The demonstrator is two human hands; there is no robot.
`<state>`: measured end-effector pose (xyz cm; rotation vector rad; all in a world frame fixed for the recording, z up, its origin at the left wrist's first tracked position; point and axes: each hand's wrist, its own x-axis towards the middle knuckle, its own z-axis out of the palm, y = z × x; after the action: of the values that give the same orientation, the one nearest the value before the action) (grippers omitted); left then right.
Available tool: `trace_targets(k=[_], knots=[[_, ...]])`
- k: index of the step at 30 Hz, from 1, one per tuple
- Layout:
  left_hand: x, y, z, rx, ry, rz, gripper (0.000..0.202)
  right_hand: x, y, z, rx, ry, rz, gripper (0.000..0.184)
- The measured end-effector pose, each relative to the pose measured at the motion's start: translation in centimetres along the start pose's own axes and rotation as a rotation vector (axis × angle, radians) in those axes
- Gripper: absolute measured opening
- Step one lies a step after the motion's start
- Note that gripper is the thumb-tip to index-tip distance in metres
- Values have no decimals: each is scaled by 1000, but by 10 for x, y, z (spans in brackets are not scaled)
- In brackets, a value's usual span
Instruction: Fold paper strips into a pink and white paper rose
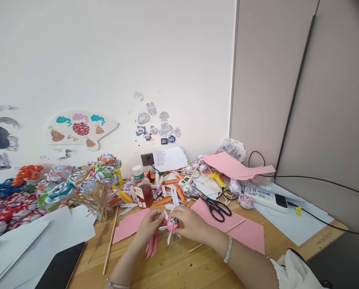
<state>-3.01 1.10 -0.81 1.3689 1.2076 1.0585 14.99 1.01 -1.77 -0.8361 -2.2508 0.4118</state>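
My left hand (149,227) and my right hand (192,224) meet over the wooden desk (179,269), both pinched on a small rolled pink paper flower (172,223) with white paper strips sticking out around it. More pink paper (151,245) hangs below my left hand. A pink sheet (128,225) lies under and left of the hands. My right wrist wears a silver bracelet (228,249).
Black-handled scissors (217,208) lie on a pink sheet (248,230) to the right. A glue bottle (142,191), wooden sticks (110,241), paper flower bouquets (77,182), white sheets (31,241), a dark phone (60,267) and a white power strip (268,196) with cables crowd the desk.
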Motion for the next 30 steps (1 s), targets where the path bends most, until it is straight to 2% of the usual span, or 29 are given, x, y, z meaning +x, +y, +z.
trace_targets(k=[3, 6, 8, 13, 20, 23, 25, 27, 30], knots=[[-2, 7, 1, 96, 8, 96, 47, 0, 1, 1, 51, 34, 55, 34], [-6, 8, 4, 361, -66, 285, 45, 1, 1, 2, 88, 76, 100, 24], [-9, 4, 7, 492, -108, 365, 48, 2, 3, 4, 117, 102, 128, 22], [-5, -8, 6, 591, -65, 395, 56, 3, 6, 7, 246, 112, 117, 45], [2, -4, -5, 758, -7, 481, 43, 4, 6, 2, 338, 106, 73, 49], [1, -3, -4, 767, 26, 548, 44, 4, 6, 3, 305, 111, 44, 47], [-1, -2, -4, 711, 37, 544, 43, 4, 5, 1, 307, 122, 21, 46], [-2, 2, -6, 604, 80, 488, 40, 4, 3, -3, 323, 150, 11, 45], [-2, 8, -16, 451, 208, 364, 42, 4, 0, -10, 275, 199, 57, 38]])
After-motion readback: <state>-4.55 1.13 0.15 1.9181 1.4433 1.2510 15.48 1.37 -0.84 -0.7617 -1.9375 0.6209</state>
